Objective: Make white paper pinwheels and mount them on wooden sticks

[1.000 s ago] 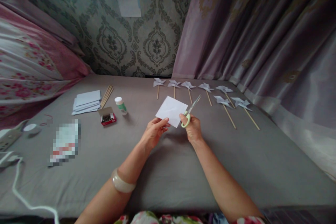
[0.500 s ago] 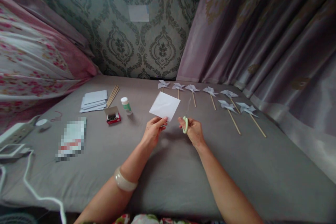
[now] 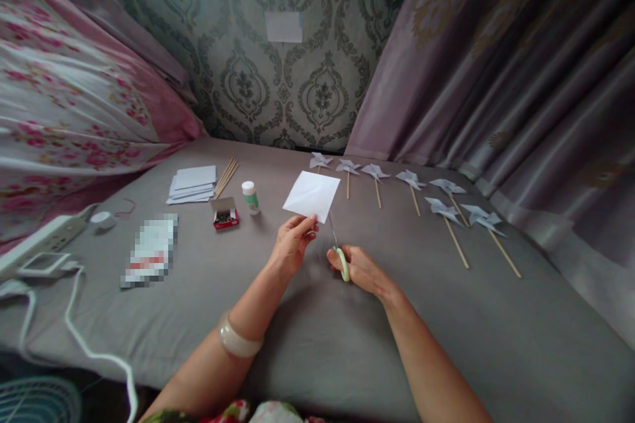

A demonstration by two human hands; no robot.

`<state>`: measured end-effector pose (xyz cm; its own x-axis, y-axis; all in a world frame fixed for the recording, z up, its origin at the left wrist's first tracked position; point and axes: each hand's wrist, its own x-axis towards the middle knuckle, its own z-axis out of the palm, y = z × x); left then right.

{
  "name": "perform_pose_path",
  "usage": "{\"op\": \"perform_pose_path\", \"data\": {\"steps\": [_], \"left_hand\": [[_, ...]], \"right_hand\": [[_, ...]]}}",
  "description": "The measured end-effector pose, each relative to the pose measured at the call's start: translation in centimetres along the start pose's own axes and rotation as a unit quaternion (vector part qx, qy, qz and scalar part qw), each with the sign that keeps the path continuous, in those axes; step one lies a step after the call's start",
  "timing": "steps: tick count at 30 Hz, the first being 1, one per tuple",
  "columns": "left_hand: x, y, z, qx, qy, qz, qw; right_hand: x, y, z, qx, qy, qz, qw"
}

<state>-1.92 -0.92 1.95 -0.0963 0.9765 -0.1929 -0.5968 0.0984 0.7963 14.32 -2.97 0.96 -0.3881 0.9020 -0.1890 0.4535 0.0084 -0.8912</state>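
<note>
Patterned wallpaper backs the work area; below it we record a grey cloth over the whole surface. From the left, we note a floral drape, a white power strip, a cable and a packet, its print blurred out. Next come a stack of white paper, wooden sticks just beside it, an opened red box with small dark pieces inside, and an upright white-capped bottle.

At centre, we observe the left hand, a pale bangle on its forearm, pinching a square of paper by its near corner between thumb and fingers. The sheet is raised, tilted, above the cloth. Right of it, the right hand has its fingers curled around the green handles of scissors, blades pointing up at the sheet's near edge; whether they touch, we cannot tell. Farther right, we count seven paper pinwheels on sticks, lying before a mauve curtain.
</note>
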Motion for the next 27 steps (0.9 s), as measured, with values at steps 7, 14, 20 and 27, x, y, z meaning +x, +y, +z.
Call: {"op": "perform_pose_path", "data": {"steps": [7,14,20,27], "left_hand": [[0.0,-0.32,0.03,0.002,-0.004,-0.001,1.0],[-0.31,-0.45,0.23,-0.005,-0.011,0.005,1.0],[-0.42,-0.5,0.26,-0.014,-0.014,0.003,1.0],[-0.38,-0.63,0.19,-0.006,-0.012,0.013,1.0]], "right_hand": [[0.0,-0.29,0.25,0.019,0.01,-0.005,1.0],[0.0,-0.35,0.53,0.031,0.018,-0.004,0.999],[-0.02,-0.77,0.45,0.051,0.004,0.013,0.999],[-0.05,-0.8,0.46,0.065,0.001,0.024,0.998]]}}
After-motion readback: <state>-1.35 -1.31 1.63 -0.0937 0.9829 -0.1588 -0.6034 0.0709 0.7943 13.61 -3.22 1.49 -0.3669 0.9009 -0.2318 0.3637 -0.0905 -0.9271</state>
